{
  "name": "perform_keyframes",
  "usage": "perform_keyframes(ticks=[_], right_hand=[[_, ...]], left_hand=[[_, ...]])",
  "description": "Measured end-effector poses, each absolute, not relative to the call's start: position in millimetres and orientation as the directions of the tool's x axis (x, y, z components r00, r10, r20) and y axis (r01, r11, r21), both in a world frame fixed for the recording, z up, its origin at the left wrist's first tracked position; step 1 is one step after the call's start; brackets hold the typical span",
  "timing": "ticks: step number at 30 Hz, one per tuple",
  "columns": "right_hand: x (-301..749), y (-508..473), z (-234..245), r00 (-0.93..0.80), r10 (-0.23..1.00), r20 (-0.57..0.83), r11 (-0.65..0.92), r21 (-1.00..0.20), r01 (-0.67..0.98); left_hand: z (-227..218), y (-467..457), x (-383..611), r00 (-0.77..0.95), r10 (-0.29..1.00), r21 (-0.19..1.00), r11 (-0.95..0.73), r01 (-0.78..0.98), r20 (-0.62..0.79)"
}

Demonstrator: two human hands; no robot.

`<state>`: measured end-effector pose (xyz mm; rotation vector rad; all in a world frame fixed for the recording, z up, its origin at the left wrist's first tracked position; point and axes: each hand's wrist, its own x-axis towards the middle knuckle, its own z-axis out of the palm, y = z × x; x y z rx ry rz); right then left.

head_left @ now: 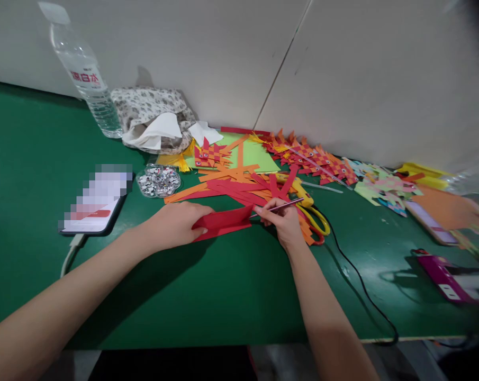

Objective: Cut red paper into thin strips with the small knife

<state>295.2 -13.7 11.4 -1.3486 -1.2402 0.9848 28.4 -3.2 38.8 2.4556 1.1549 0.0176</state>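
My left hand (179, 225) is closed on a folded piece of red paper (227, 221), thumb below and fingers above, over the green table. My right hand (281, 217) pinches a slim, shiny pinkish pen (282, 206), whose lower end is at the paper's right edge. Behind both hands lies a pile of red and orange paper strips (231, 186). Just beyond my right hand rests a yellow glue gun (303, 193), with yellow-handled scissors (322, 222) partly hidden beside it. A clear bag of googly eyes (159, 181) lies beyond my left hand.
Woven paper fish (209, 155) lie along the wall. A water bottle (84, 74), tissue pouch (152, 116) and charging phone (100, 201) stand or lie left. A black cord (358, 275) runs to the front edge. Purple box (440, 275) and second phone (432, 222) are right.
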Motion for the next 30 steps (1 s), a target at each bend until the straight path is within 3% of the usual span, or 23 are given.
perform_keyframes(ticks=[8, 15, 23, 30], right_hand=[[307.0, -9.1, 6.4, 0.169, 0.984, 0.059, 0.035, -0.989, 0.141], [314.4, -12.0, 8.9, 0.301, 0.944, 0.135, 0.11, -0.989, 0.099], [293.1, -19.7, 10.5, 0.122, 0.988, 0.091, 0.073, -0.987, 0.146], [303.7, -14.4, 7.8, 0.185, 0.976, 0.118, 0.079, -0.976, 0.205]], left_hand=[[37.2, -2.9, 26.9, 0.66, 0.737, 0.378, -0.575, 0.726, -0.146], [36.8, -3.4, 25.9, 0.663, 0.736, 0.398, -0.571, 0.718, -0.14], [39.1, -3.8, 28.1, 0.654, 0.739, 0.389, -0.56, 0.731, -0.164], [36.4, -1.9, 25.7, 0.652, 0.744, 0.383, -0.565, 0.731, -0.147]])
